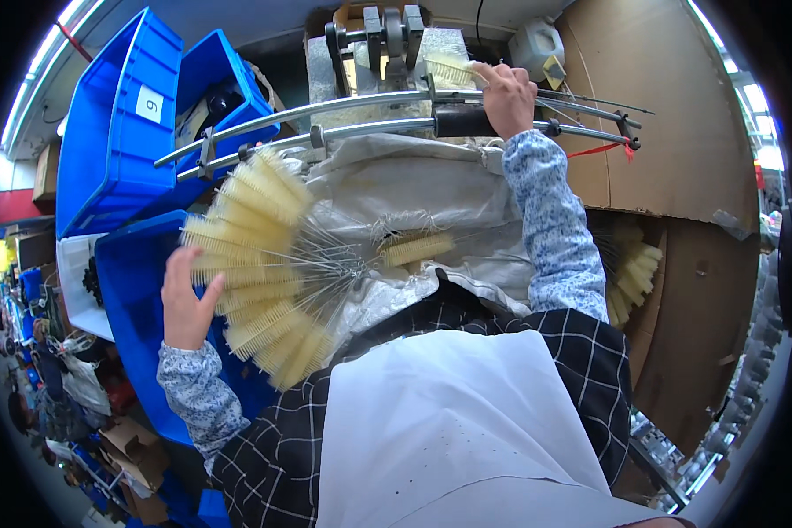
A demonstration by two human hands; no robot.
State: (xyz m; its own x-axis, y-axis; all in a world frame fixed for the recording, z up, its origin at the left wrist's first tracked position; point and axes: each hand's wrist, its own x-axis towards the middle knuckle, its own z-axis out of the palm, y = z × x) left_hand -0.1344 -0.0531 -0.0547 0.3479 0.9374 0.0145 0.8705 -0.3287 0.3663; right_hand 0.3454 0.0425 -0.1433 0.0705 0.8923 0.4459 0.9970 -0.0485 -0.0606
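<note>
Blue bins [119, 132] are standing at the left. A fan of cream bottle brushes [255, 264] is spreading over a grey sack [431, 194], and the left hand [185, 304], fingers released and flat, is touching its outer edge. The right hand [506, 97] is clenching a black handle [462, 121] while pressing a single brush [449, 69] toward the machine [387, 40].

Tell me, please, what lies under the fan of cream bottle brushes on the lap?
Under the brushes lies a crumpled grey sack. The left hand touches their tips. What the sack covers is hidden.
</note>
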